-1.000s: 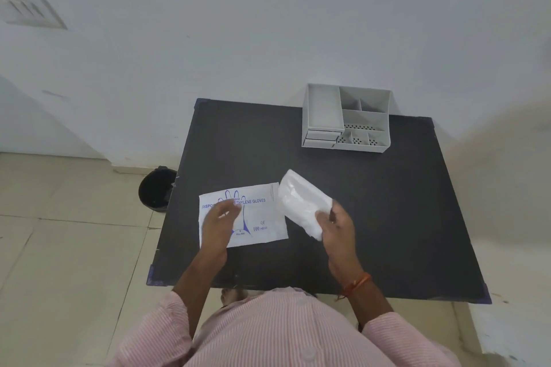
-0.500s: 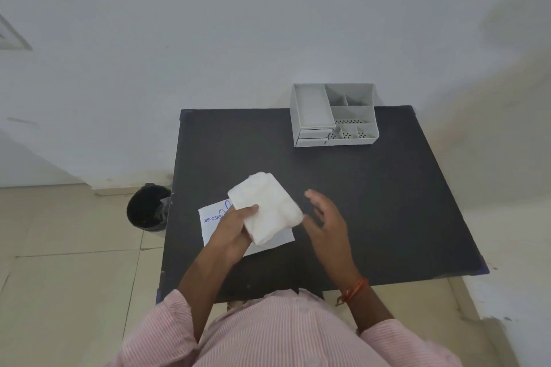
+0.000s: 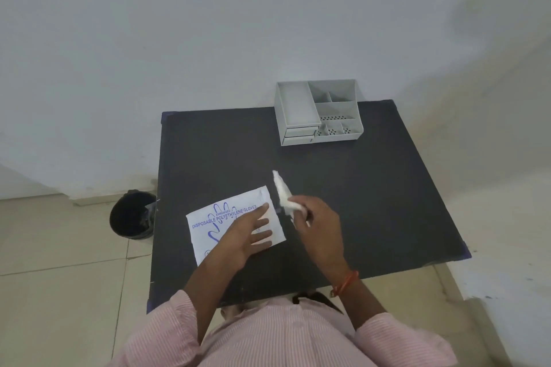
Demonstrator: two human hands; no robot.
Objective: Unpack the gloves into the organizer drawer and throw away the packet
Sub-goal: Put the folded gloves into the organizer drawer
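Note:
A white glove packet [image 3: 214, 217] with blue print lies flat on the black table [image 3: 357, 194], near its left front part. My left hand [image 3: 244, 232] rests on the packet with fingers spread, holding nothing. My right hand [image 3: 316, 223] is just right of the packet and grips a folded white stack of gloves [image 3: 281, 194], seen edge-on and sticking up towards the far side. The grey organizer [image 3: 319, 112] stands at the table's far edge, with two closed drawers at its lower left front.
A black bin [image 3: 131, 216] stands on the tiled floor just left of the table. A white wall runs behind the table. Bare table surface lies between my hands and the organizer.
The glove stack passed from my left hand to my right hand and now stands edge-on. My left hand has dropped flat onto the packet.

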